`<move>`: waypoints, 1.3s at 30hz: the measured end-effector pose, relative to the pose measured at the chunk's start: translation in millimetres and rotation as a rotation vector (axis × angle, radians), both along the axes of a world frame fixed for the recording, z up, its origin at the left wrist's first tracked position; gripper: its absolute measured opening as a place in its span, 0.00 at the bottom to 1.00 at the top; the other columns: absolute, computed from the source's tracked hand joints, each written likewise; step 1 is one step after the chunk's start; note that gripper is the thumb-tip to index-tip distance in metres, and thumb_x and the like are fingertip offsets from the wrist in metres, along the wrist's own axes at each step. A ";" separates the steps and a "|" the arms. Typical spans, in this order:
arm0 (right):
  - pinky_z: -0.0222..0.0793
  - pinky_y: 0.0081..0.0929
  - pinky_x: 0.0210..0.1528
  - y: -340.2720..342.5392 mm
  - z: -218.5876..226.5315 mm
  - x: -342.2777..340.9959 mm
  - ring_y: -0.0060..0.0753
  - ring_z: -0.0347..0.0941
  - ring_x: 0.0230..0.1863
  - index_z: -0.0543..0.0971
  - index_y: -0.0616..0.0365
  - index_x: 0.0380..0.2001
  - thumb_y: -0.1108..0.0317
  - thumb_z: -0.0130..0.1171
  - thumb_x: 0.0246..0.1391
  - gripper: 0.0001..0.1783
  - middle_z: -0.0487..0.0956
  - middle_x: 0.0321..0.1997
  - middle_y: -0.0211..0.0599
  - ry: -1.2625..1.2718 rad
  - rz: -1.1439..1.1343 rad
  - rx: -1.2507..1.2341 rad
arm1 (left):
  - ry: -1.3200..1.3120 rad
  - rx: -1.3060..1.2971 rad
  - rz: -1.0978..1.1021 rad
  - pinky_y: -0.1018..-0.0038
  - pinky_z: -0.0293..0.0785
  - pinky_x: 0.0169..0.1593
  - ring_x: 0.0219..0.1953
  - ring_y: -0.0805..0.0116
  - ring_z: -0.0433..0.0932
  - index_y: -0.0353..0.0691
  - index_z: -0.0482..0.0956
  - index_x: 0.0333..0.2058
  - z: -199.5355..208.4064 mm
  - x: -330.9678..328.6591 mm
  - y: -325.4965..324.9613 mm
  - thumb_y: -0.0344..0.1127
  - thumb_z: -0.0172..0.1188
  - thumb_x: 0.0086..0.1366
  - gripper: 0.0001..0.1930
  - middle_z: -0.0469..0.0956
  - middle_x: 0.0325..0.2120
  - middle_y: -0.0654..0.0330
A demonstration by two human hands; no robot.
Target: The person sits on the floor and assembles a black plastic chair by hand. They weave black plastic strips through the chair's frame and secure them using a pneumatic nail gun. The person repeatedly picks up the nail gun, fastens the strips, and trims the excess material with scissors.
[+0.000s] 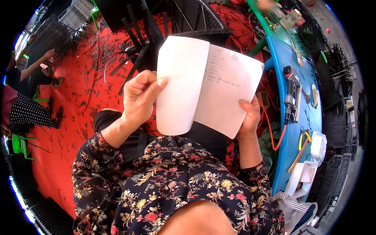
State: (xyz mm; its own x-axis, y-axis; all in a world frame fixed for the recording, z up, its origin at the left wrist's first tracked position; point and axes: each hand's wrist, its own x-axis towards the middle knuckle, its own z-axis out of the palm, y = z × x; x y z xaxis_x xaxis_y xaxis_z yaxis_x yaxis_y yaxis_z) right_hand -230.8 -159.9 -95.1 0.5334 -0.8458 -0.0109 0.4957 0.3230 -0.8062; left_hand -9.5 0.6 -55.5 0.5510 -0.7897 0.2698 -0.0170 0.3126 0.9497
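Note:
A notebook (pixel 231 94) with lined pages is held up over my lap. Handwriting covers the upper part of its right page. On the left a blank white leaf (pixel 180 86) curls over and hides what lies beneath it. My left hand (pixel 141 96) pinches that leaf by its outer edge, thumb on top. At the lower right edge my right hand (pixel 250 115) grips the notebook, thumb in front and the other fingers mostly behind the pages.
To the right, a blue table (pixel 277 55) bears a pneumatic staple gun (pixel 290 94) with an orange hose, yellow-handled pliers (pixel 303 140) and a white container (pixel 300 178). Black strips litter the red floor (pixel 84 109). Black woven furniture (pixel 199 19) stands ahead. People sit at far left near a green stool (pixel 21 145).

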 end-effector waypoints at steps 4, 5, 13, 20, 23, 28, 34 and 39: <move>0.71 0.33 0.50 0.8 1.5 -0.2 0.40 0.75 0.44 0.72 0.69 0.46 0.77 0.48 0.43 0.22 0.77 0.45 0.49 -0.031 0.003 0.013 | 0.003 -0.012 -0.003 0.88 0.57 0.24 0.20 0.88 0.61 0.37 0.71 0.22 3.2 -1.6 -1.2 0.29 0.57 0.63 0.10 0.68 0.18 0.72; 0.71 0.33 0.50 0.9 1.1 -0.8 0.40 0.75 0.45 0.72 0.69 0.46 0.77 0.48 0.43 0.22 0.77 0.45 0.49 -0.029 -0.002 0.008 | -0.004 -0.022 0.004 0.88 0.57 0.24 0.20 0.88 0.60 0.37 0.71 0.22 3.0 -2.4 -2.0 0.29 0.57 0.63 0.11 0.69 0.18 0.72; 0.73 0.31 0.47 13.1 14.0 -3.7 0.37 0.76 0.42 0.72 0.68 0.46 0.78 0.48 0.46 0.20 0.77 0.43 0.47 -0.003 0.043 0.019 | -0.120 -0.024 -0.498 0.78 0.70 0.36 0.33 0.75 0.74 0.33 0.72 0.42 34.6 -32.5 -18.3 0.42 0.64 0.58 0.20 0.75 0.33 0.61; 0.71 0.24 0.41 -5.1 33.8 -59.1 0.28 0.76 0.38 0.73 0.65 0.45 0.73 0.51 0.52 0.16 0.78 0.40 0.39 -0.221 -0.045 0.009 | -0.649 -0.065 -0.639 0.68 0.72 0.44 0.44 0.57 0.75 0.26 0.67 0.51 45.5 -66.7 -29.8 0.59 0.69 0.44 0.45 0.72 0.45 0.45; 0.72 0.29 0.47 2.5 63.9 -172.8 0.33 0.73 0.47 0.67 0.64 0.54 0.60 0.44 0.62 0.23 0.75 0.49 0.41 0.431 -0.474 -0.955 | -0.479 -0.077 -0.677 0.73 0.72 0.41 0.41 0.63 0.76 0.29 0.70 0.49 32.2 -76.4 -41.7 0.56 0.67 0.50 0.38 0.73 0.44 0.50; 0.67 0.36 0.56 43.9 144.4 -272.0 0.42 0.72 0.51 0.63 0.65 0.58 0.41 0.37 0.60 0.37 0.72 0.54 0.48 -0.080 -0.664 -0.227 | -0.453 -0.058 -0.804 0.76 0.71 0.41 0.39 0.70 0.75 0.31 0.70 0.48 34.5 -87.4 -58.3 0.54 0.64 0.54 0.33 0.73 0.42 0.57; 0.72 0.26 0.43 40.7 130.6 -312.6 0.29 0.76 0.38 0.73 0.66 0.46 0.79 0.57 0.42 0.22 0.78 0.40 0.38 0.389 -0.946 -0.239 | -0.493 0.006 -0.788 0.77 0.72 0.41 0.37 0.72 0.75 0.33 0.71 0.48 17.8 -74.1 -70.3 0.42 0.66 0.55 0.26 0.73 0.40 0.59; 0.70 0.18 0.37 62.1 188.3 -418.1 0.19 0.73 0.32 0.76 0.63 0.42 0.83 0.53 0.46 0.16 0.79 0.35 0.31 0.804 -1.204 -0.851 | -0.502 0.054 -0.707 0.78 0.73 0.38 0.33 0.72 0.76 0.31 0.72 0.44 -2.2 -53.5 -77.4 0.32 0.65 0.53 0.20 0.74 0.36 0.57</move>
